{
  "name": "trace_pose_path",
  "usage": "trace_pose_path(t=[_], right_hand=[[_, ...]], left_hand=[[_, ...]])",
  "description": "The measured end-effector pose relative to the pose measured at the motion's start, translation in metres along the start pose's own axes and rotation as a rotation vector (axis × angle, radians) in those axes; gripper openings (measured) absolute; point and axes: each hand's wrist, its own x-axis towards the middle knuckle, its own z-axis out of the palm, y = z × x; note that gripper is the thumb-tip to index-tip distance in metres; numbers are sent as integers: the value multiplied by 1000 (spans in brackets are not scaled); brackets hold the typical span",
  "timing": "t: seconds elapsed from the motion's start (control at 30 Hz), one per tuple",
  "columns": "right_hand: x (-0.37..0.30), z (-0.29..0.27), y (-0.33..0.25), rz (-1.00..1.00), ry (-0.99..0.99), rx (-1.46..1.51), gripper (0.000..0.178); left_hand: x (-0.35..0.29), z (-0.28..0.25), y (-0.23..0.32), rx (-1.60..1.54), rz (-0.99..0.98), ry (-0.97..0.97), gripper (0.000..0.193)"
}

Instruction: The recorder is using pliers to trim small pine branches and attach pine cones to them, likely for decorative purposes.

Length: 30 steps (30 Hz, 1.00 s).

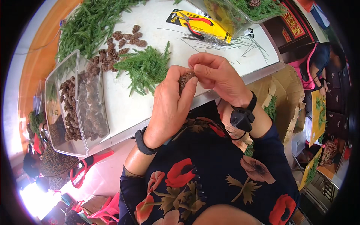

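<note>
A brown pine cone (185,80) is pinched between the thumb and fingers of my left hand (169,101), above the table's near edge. My right hand (221,77) is close against the cone's right side with its thumb and fingertips pressed together. Whatever those fingertips hold is too small to make out. Just left of my hands lies a bunch of green artificial pine sprigs (147,69) on the white tabletop (129,108). Loose pine cones (111,50) are scattered beyond it.
A clear plastic bin (87,144) of pine cones stands at the left. Red-handled pliers (197,32), yellow packaging (221,33) and thin wires (258,47) lie at the far right. Greenery (86,28) is heaped far left. Another person (324,62) sits at the right.
</note>
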Motion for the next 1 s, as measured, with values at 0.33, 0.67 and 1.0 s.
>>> trace_pose_path(t=[0.33,0.67,1.0], right_hand=[[5,-4,8,-95,89,221,21],[-2,-7,13,-101,110,219,18],[6,1,24,-30,79,276,18]], left_hand=[[28,-34,1,425,223,246,14],[42,-71,-35,913,190,182,17],[27,-92,-23,405,-178,267,18]])
